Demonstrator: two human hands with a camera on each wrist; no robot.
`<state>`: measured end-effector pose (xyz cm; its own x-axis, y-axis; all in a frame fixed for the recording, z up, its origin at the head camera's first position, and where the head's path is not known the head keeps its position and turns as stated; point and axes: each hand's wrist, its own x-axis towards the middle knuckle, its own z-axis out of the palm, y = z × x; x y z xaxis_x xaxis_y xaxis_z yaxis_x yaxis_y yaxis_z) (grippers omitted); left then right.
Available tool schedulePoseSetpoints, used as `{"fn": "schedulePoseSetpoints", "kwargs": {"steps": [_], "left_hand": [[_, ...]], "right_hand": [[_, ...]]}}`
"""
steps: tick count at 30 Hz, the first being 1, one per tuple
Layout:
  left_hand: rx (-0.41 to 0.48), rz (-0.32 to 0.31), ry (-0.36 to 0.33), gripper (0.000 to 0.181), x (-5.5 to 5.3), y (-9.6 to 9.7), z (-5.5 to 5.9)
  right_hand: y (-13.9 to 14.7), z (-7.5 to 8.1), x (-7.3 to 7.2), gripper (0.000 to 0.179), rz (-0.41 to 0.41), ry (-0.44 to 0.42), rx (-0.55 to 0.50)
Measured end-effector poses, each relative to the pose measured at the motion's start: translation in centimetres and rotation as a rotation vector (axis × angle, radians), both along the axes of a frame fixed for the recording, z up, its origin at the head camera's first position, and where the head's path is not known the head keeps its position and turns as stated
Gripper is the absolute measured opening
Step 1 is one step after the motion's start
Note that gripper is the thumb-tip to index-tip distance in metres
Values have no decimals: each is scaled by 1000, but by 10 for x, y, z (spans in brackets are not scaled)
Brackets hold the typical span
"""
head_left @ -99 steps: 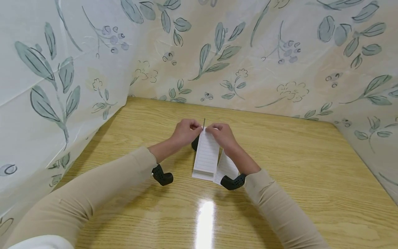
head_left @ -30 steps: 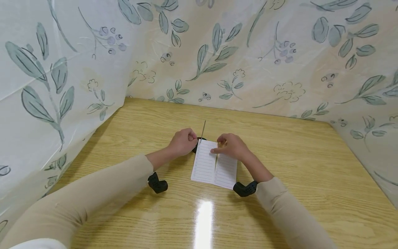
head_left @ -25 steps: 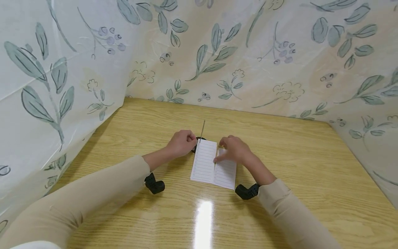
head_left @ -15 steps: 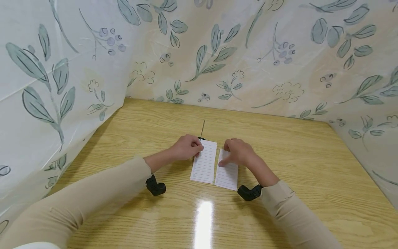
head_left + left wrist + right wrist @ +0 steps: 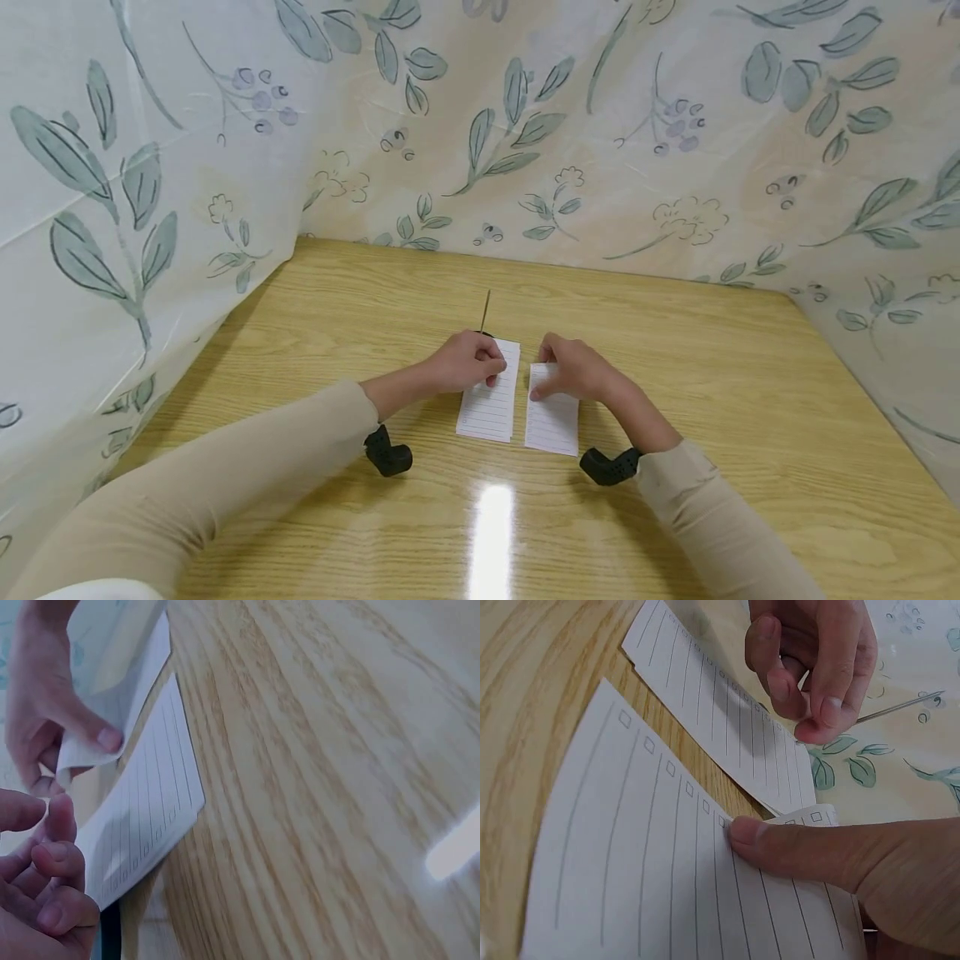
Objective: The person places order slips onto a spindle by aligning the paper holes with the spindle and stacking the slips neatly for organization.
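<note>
My right hand point(image 5: 577, 369) pinches a white lined checklist sheet point(image 5: 553, 429), thumb on top and fingers beneath its bent upper edge, as the left wrist view shows. To its left lies a small stack of similar lined sheets point(image 5: 487, 421), with a narrow strip of wood between. A thin upright metal spike point(image 5: 486, 310) stands at the stack's far end, its black base point(image 5: 111, 934) mostly hidden under the paper. My left hand point(image 5: 468, 361) hovers over the stack's upper part, fingers loosely curled and holding nothing.
The wood-grain table point(image 5: 360, 533) carries a bright light reflection near its front. A leaf-patterned cloth point(image 5: 540, 167) hangs behind and along both sides. Black camera mounts point(image 5: 387, 454) sit on both wrists.
Both hands have left the spike, where they held the sheets' top edge. The right hand has drawn its sheet rightward from the stack; the left has moved right over the stack.
</note>
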<state>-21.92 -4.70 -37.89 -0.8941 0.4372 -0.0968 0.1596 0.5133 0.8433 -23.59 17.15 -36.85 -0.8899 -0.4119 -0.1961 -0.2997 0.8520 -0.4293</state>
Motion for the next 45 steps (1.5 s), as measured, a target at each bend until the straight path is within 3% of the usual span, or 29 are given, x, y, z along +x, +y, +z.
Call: {"fn": "schedulePoseSetpoints", "kwargs": {"steps": [7,12,16,20,24,29,34,37,45], "left_hand": [[-8,-48,11,23,2,12,-2],[32,-3,-64,32,3,23,-4],[123,23,-130,24,2,30,-4],[207,31,-134,16,2,30,-3],[222,39,-119,15,3,26,0],[269,41,-136,15,4,22,3],[355,36,-170,14,8,19,10],[388,50,-171,14,9,17,14],[391,170,-17,27,11,5,24]], "right_hand": [[4,6,7,44,64,39,-64],[1,14,14,42,91,69,-68],[0,18,18,47,89,114,-36],[-2,22,18,50,92,148,-42],[0,25,14,34,114,158,-131],[3,28,9,12,145,92,-280],[3,32,6,14,113,-32,-373],[1,33,4,15,101,-52,-405],[-9,36,2,16,83,-78,-490]]}}
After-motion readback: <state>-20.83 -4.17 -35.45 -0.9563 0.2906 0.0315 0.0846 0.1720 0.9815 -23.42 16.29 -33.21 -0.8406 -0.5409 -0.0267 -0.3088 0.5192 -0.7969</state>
